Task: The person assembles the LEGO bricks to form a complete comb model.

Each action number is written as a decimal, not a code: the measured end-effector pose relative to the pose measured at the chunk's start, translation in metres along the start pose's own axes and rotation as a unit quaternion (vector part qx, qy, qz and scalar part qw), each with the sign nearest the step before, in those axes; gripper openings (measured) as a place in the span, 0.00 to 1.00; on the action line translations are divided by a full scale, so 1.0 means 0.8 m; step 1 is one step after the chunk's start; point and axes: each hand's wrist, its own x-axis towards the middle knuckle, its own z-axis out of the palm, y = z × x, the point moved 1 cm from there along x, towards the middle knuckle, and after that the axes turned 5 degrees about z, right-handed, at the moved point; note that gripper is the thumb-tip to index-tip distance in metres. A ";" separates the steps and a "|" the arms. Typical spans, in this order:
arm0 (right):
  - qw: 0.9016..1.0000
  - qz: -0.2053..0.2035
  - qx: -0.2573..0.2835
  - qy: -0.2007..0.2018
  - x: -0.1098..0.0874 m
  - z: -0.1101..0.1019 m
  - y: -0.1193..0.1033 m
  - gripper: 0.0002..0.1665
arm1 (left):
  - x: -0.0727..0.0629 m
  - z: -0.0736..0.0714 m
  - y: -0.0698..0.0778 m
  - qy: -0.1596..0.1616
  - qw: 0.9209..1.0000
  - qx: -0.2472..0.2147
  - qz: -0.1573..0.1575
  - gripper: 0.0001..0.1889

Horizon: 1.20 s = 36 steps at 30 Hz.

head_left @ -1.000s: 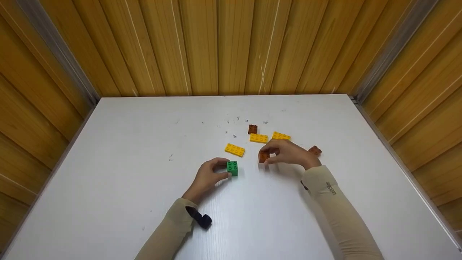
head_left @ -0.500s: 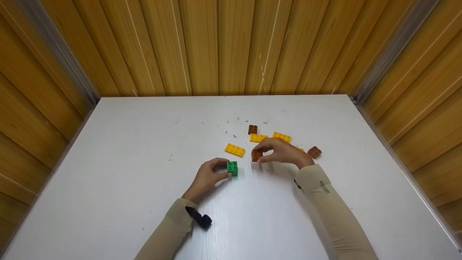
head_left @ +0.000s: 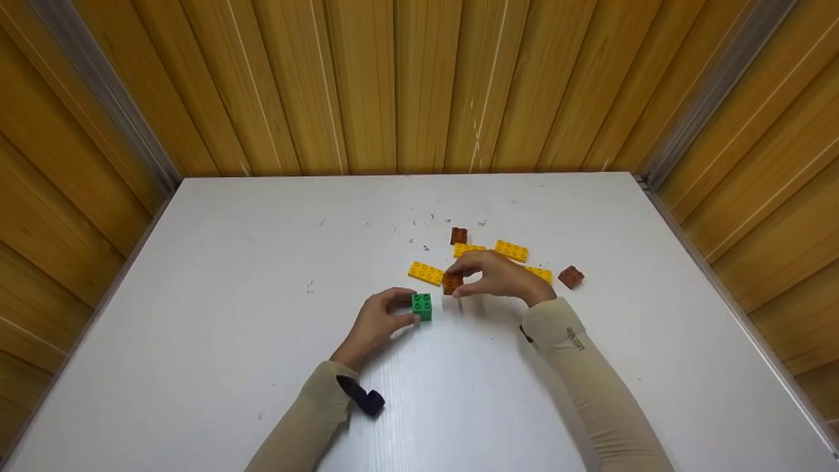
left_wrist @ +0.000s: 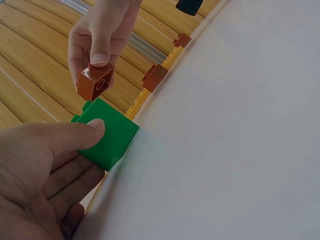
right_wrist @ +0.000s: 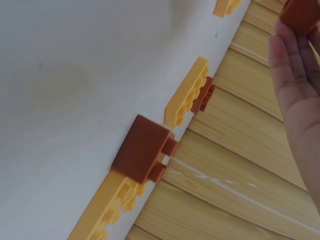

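Observation:
My left hand (head_left: 377,324) holds a square green toy brick (head_left: 421,307) between thumb and fingers, its studs facing up. The brick's lower side meets the white table in the left wrist view, where the thumb lies flat on its green face (left_wrist: 112,132). To the right, my right hand (head_left: 498,276) pinches a small brown brick (head_left: 452,283). This brown brick (left_wrist: 94,82) is off the table, its hollow underside showing, close to the green brick but apart from it. A yellow brick (head_left: 426,273) lies just behind the two bricks.
More yellow bricks (head_left: 511,250) lie behind and under the right hand, one of them (head_left: 539,273) partly covered. One brown brick (head_left: 459,235) sits at the back, another (head_left: 571,276) to the right. Wood-patterned walls (head_left: 419,85) border the white table (head_left: 229,262).
My right hand has moved left with the brown brick, nearer the green one, uncovering yellow bricks behind it. My left hand and the green brick stay in place.

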 end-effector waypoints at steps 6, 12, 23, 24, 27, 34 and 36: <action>1.000 -0.019 0.006 -0.007 0.007 0.007 -0.006 0.23 | -0.001 -0.001 0.000 -0.003 1.000 -0.003 0.020 0.22; 1.000 -0.015 0.021 -0.018 0.013 0.015 -0.010 0.21 | -0.002 -0.001 0.000 -0.004 1.000 -0.001 0.030 0.22; 0.999 -0.037 0.023 -0.021 0.021 0.026 -0.018 0.21 | -0.003 -0.002 0.000 -0.008 0.999 -0.004 0.040 0.21; 0.999 -0.038 0.023 -0.021 0.021 0.026 -0.019 0.21 | -0.003 -0.002 -0.001 -0.008 0.999 -0.004 0.041 0.21; 0.999 -0.042 0.020 -0.019 0.023 0.030 -0.021 0.21 | -0.004 -0.002 0.000 -0.010 0.999 -0.006 0.046 0.21; 0.999 -0.040 0.028 -0.024 0.027 0.038 -0.026 0.22 | -0.004 -0.002 0.000 -0.011 0.998 -0.003 0.064 0.21; 0.998 -0.043 0.030 -0.026 0.027 0.039 -0.028 0.22 | -0.004 -0.003 0.000 -0.010 0.998 -0.003 0.066 0.21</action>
